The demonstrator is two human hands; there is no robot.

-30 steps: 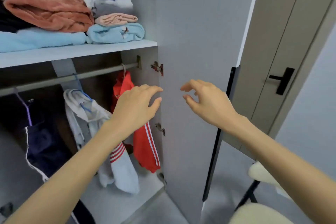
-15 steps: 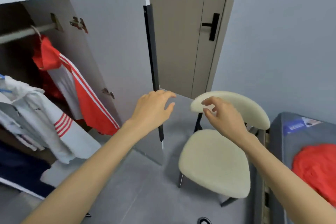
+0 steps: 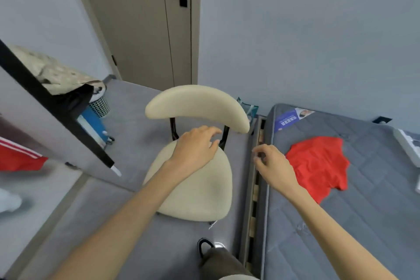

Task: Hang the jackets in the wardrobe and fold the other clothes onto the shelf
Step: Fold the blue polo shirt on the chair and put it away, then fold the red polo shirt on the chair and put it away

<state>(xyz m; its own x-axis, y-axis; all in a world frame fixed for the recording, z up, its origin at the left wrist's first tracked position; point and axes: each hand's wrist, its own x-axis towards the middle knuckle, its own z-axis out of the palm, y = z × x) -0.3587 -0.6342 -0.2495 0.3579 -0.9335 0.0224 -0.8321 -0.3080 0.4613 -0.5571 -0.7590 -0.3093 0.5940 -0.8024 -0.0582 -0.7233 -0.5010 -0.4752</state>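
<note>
A: Red cloth: a crumpled red garment (image 3: 318, 166) lies flat on the grey mattress (image 3: 375, 223), right of the cream chair (image 3: 204, 193) and well apart from it. Head view only.

B: Hands?

A: Left hand (image 3: 195, 148) hovers over the chair's seat, just below the backrest, fingers loosely curled, grasping nothing. Right hand (image 3: 272, 163) is right of the chair, above the bed's edge, near the garment but not touching it. Fingers bent and slack, empty.

B: Left of the chair?

A: Wardrobe door (image 3: 56, 107), black-edged, standing open. Beyond it, at the frame's edge, a red jacket (image 3: 16, 159) with white stripes, blurred. Behind the chair, a closed room door (image 3: 141, 29).
</note>
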